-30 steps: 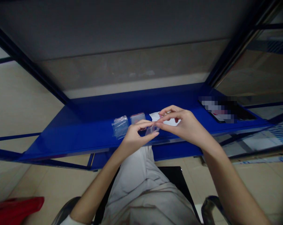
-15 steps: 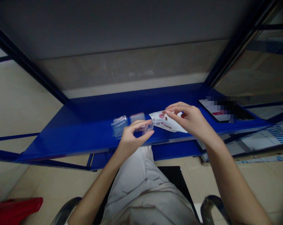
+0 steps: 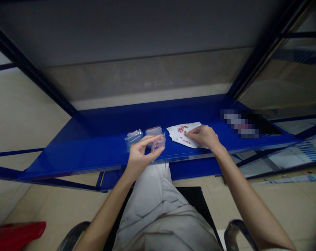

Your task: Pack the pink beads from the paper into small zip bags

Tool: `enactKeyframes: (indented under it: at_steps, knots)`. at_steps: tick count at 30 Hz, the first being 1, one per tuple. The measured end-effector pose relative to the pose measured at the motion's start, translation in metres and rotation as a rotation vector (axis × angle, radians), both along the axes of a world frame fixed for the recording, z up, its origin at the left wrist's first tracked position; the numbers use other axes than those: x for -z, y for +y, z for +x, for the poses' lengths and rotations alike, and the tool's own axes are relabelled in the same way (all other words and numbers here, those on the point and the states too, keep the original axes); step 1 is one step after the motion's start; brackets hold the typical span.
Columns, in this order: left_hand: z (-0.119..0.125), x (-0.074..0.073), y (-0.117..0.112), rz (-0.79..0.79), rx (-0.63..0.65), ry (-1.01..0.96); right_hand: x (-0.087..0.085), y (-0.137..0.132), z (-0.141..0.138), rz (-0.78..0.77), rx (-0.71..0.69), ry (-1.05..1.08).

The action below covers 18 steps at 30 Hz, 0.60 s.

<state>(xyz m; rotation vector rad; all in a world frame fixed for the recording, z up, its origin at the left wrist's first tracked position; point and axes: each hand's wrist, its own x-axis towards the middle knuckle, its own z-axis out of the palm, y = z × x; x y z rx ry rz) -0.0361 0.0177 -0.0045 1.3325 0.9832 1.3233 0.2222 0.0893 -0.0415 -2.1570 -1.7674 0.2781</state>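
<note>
My left hand (image 3: 141, 153) pinches a small clear zip bag (image 3: 159, 143) between thumb and fingers, its mouth spread apart. What lies inside the bag I cannot make out. Over a white sheet (image 3: 173, 135) on the blue shelf, my right hand (image 3: 203, 135) has thumb and fingertips closed on a small brown capsule-shaped piece (image 3: 185, 133). Left of those fingertips is a little cluster of pink round pieces (image 3: 180, 129), with brown ones among them. Nearer the sheet's front edge lies another brown piece (image 3: 188, 142) beside a few pink bits.
Two stacks of clear zip bags, one at the left (image 3: 133, 136) and one behind my left hand (image 3: 154, 130), lie on the blue shelf (image 3: 102, 139). A flat dark device (image 3: 271, 127), partly pixelated, rests at the right end. Blue posts frame both sides.
My right hand has come down onto the sheet, its fingertips now closed at the brown piece. My left hand has shifted slightly left with the bag.
</note>
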Motion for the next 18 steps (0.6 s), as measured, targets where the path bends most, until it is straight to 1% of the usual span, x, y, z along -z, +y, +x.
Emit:
enactKeyframes:
  at_steps: [4,9,12,15,18]
  knots:
    - [-0.001,0.0,-0.002,0.17,-0.055,0.118,0.0,0.0,-0.005,0.03,0.029,0.02]
    - [-0.002,-0.001,-0.002,0.258,-0.096,0.228,-0.001,-0.003,-0.012,0.013,0.059,0.039]
    - [-0.002,-0.001,-0.002,0.264,-0.111,0.244,0.0,-0.003,-0.014,0.022,0.059,0.042]
    - [-0.002,-0.002,-0.003,0.244,-0.108,0.216,0.0,-0.003,-0.013,0.052,0.054,0.039]
    - [-0.003,-0.001,-0.004,0.193,-0.069,0.183,-0.01,-0.006,-0.013,0.176,0.014,0.047]
